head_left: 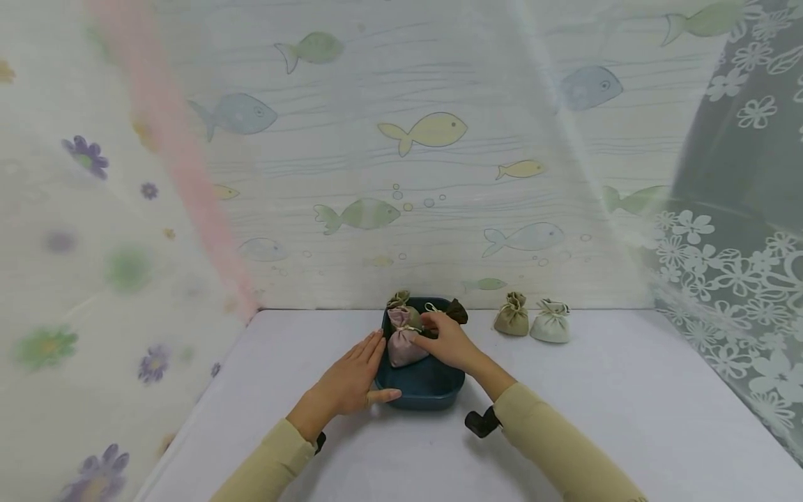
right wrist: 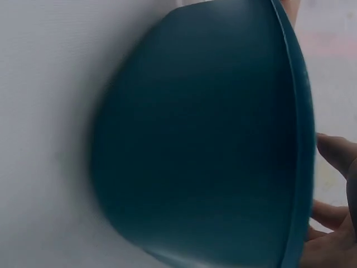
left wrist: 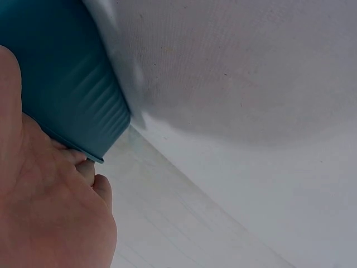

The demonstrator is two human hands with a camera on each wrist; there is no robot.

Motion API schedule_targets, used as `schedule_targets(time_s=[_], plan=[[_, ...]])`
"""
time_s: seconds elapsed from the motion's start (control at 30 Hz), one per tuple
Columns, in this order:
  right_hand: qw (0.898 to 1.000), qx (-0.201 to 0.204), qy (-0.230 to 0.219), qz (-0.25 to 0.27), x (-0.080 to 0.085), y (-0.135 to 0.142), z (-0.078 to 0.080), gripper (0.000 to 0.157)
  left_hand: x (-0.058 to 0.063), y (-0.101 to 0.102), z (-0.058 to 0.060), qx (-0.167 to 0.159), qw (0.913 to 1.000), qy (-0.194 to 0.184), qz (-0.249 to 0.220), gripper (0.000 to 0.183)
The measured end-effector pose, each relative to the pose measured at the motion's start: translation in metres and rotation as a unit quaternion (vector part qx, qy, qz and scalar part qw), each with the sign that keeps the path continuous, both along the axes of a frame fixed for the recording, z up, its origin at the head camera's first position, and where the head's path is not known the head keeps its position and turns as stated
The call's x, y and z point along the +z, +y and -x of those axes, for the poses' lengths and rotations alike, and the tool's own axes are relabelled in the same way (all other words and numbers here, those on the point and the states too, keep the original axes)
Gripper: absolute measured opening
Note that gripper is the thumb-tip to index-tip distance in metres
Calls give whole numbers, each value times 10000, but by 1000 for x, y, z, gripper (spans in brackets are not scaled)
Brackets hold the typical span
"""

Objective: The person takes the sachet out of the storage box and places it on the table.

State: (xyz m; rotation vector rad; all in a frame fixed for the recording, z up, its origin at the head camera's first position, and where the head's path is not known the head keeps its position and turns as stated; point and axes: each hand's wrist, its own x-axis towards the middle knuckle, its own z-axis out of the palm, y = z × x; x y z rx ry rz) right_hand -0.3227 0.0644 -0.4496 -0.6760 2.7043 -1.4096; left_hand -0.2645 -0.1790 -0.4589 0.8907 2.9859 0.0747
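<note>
Left hand (head_left: 348, 380) against basin (head_left: 426, 402) (blue), right hand (head_left: 450, 341) by pink pouch (head_left: 402, 350)

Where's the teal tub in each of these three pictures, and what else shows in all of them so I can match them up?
Head: the teal tub sits low, just right of centre.
Left wrist: the tub fills the upper left corner.
Right wrist: the tub covers the middle, reaching the top and bottom edges.
Shared landmark: the white tabletop, at upper right in left wrist, along the left in right wrist.
</note>
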Motion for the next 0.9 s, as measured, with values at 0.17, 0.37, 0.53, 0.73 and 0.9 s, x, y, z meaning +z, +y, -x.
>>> schedule_targets(time_s=[0.17,0.37,0.53,0.73,0.9], plan=[[9999,-118,-89,-4,0,-9,6,53,2,0,-1,-30,10000,-40,-55,108],[9996,-181,-218,-90,-3,-15,13,50,-3,-2,0,-43,9999,-53,-117,111],[9998,-55,-39,-209,-6,-21,16,38,-6,-1,0,-38,9999,-46,-161,111],[9996,-13,111,-254,-11,-23,15,31,-5,1,1,-50,9999,-15,-109,108],[9994,-127,225,-235,-14,-22,12,23,-8,-2,4,-99,9998,81,-128,109]])
